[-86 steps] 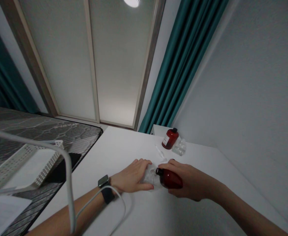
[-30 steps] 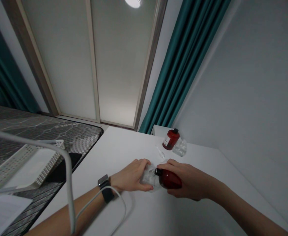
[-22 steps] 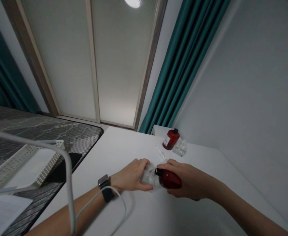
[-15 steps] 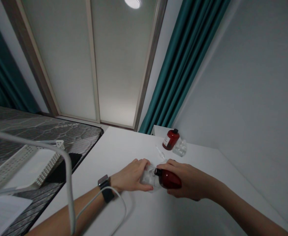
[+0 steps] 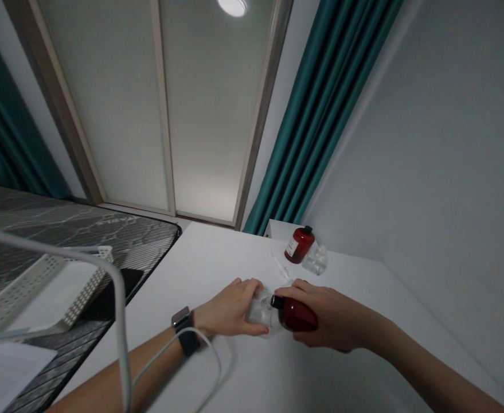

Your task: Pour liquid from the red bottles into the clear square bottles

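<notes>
My right hand is wrapped round a dark red bottle tipped on its side, its black neck pointing left. The neck meets a small clear container that my left hand grips on the white table. A dark watch sits on my left wrist. Both hands are close together near the middle of the table.
At the back stand a second red bottle, a clear container and a small clear dropper. A white perforated basket and a dark phone lie on a grey mattress at left. A white cable crosses the foreground.
Almost nothing has moved: both hands hold the same pose, with the red bottle still tipped against the clear container.
</notes>
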Tool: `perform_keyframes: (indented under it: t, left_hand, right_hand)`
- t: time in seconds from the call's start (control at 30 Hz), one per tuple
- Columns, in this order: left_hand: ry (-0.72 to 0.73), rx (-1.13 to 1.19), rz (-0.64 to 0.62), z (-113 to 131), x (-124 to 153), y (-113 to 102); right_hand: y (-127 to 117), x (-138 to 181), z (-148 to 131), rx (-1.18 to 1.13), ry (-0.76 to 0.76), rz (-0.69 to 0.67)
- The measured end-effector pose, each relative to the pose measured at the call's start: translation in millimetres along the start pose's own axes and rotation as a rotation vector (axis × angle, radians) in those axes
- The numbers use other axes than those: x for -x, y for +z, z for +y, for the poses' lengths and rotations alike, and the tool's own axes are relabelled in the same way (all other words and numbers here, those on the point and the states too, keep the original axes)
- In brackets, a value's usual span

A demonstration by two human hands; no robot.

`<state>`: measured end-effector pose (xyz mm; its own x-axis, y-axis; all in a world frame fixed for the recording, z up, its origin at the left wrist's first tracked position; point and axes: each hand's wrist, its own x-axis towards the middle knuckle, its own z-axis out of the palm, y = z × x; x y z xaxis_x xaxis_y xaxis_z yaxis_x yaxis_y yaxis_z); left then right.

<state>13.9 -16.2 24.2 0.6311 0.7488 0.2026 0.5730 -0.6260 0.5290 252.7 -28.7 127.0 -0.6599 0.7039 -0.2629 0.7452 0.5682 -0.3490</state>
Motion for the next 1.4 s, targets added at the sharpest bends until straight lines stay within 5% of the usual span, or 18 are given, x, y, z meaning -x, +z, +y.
perform_keyframes:
  t: [1.4]
  left_hand:
    - [-0.031,-0.025,-0.021,0.4,-0.1,-1.1]
  right_hand:
    - [-2.1,-1.9,-0.8,0.021,0.001,-0.028]
